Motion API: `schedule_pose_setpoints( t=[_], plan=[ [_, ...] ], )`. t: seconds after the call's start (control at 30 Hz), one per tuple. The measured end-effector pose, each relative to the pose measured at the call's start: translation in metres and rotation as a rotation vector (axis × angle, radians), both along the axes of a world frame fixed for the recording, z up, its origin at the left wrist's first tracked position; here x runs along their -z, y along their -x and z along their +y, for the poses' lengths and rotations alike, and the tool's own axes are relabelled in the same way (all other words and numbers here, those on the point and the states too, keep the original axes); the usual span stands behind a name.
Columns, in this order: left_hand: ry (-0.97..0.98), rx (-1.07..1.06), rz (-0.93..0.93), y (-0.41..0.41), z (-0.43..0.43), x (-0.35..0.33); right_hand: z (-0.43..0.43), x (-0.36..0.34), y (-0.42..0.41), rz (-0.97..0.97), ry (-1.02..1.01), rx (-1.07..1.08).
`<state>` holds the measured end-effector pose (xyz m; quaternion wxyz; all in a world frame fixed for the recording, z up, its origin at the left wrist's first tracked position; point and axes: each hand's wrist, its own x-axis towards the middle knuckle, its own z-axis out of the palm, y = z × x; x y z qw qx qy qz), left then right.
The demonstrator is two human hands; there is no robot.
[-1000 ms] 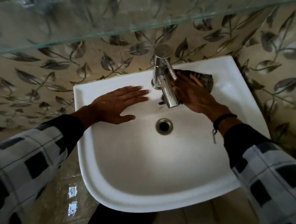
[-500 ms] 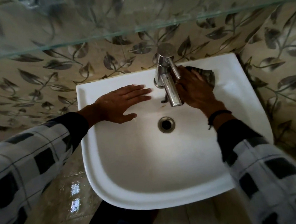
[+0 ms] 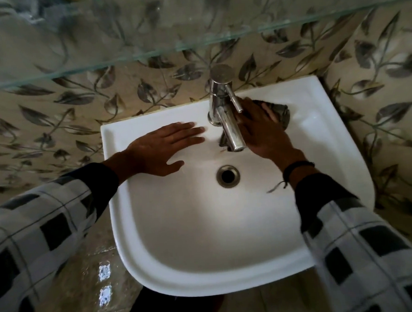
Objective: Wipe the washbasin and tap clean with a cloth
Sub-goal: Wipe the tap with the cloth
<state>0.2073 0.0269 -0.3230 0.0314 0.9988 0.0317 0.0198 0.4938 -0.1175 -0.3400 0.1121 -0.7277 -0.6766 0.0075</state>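
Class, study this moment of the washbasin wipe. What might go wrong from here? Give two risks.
1. The right hand presses the cloth close beside the lever of the tap; a wider sweep may knock it and start the water.
2. The left hand lies flat on the smooth washbasin ledge; weight leaned on it might make it slip.

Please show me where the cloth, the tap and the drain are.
cloth (image 3: 281,113): head view, on its bunched right end.
tap (image 3: 230,130): head view, on the middle of the spout.
drain (image 3: 228,175): head view, on the dark hole at its centre.
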Motion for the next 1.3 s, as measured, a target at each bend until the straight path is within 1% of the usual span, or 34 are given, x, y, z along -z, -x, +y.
schedule_pose_setpoints(
  t=[0.03, 0.07, 0.17, 0.2, 0.23, 0.27, 0.33, 0.4, 0.43, 0.47, 0.53, 0.57, 0.63, 0.73, 0.8, 0.9, 0.97, 1.13, 1.23, 1.27, 1.3],
  plan=[
    [0.000, 0.000, 0.004, 0.000, 0.001, -0.001, -0.003, -0.001, -0.009, -0.003, -0.013, 0.006],
    [0.000, 0.000, 0.008, 0.000, 0.001, -0.001, -0.002, -0.001, -0.014, 0.012, -0.029, 0.070],
    [-0.002, -0.012, 0.014, 0.001, 0.002, -0.001, 0.015, 0.001, 0.008, 0.061, -0.066, 0.438],
    [-0.002, -0.014, 0.019, 0.001, 0.002, 0.000, 0.021, 0.002, 0.022, 0.068, -0.062, 0.498],
    [-0.004, -0.014, 0.024, 0.001, 0.001, 0.000, 0.023, 0.003, 0.033, 0.064, -0.043, 0.480],
    [-0.007, -0.014, 0.026, 0.001, 0.000, 0.000, 0.021, 0.005, 0.038, 0.054, -0.015, 0.400],
    [-0.015, -0.013, 0.023, 0.000, -0.001, 0.000, 0.006, 0.005, 0.026, 0.038, 0.012, 0.188],
    [-0.018, -0.009, 0.022, 0.000, 0.000, -0.001, -0.007, 0.000, 0.004, 0.039, 0.008, 0.067],
    [-0.017, -0.009, 0.019, 0.000, 0.000, -0.001, -0.008, -0.002, -0.004, 0.050, -0.003, 0.072],
    [-0.017, -0.008, 0.016, 0.001, 0.000, -0.001, -0.004, -0.006, -0.007, 0.069, -0.005, 0.123],
    [-0.022, -0.007, 0.014, 0.000, 0.000, -0.001, 0.008, -0.010, 0.006, 0.093, 0.012, 0.239],
    [-0.024, -0.008, 0.016, 0.000, 0.000, -0.001, 0.012, -0.009, 0.016, 0.089, 0.029, 0.260],
    [-0.028, -0.013, 0.016, 0.000, 0.000, 0.000, 0.015, -0.006, 0.025, 0.086, 0.060, 0.209],
    [-0.039, -0.015, 0.021, 0.000, 0.000, 0.000, 0.017, -0.017, 0.012, 0.099, 0.047, 0.119],
    [-0.044, -0.017, 0.026, -0.001, -0.001, 0.000, 0.020, -0.033, 0.007, 0.149, 0.042, 0.059],
    [-0.050, -0.021, 0.032, -0.001, -0.001, 0.000, 0.027, -0.040, 0.013, 0.266, 0.038, 0.088],
    [-0.047, -0.017, 0.030, -0.001, -0.001, 0.000, 0.028, -0.032, 0.019, 0.251, -0.010, 0.129],
    [-0.038, -0.007, 0.022, 0.000, 0.001, 0.000, 0.021, -0.010, 0.023, 0.110, -0.115, 0.167],
    [-0.031, -0.007, 0.003, 0.000, 0.001, 0.000, 0.030, -0.001, 0.037, 0.116, -0.177, 0.364],
    [-0.026, -0.010, 0.000, 0.000, 0.001, 0.000, 0.030, 0.003, 0.044, 0.126, -0.207, 0.403],
    [-0.020, -0.011, -0.002, 0.001, 0.001, 0.000, 0.028, 0.006, 0.048, 0.137, -0.235, 0.388]
  ],
)
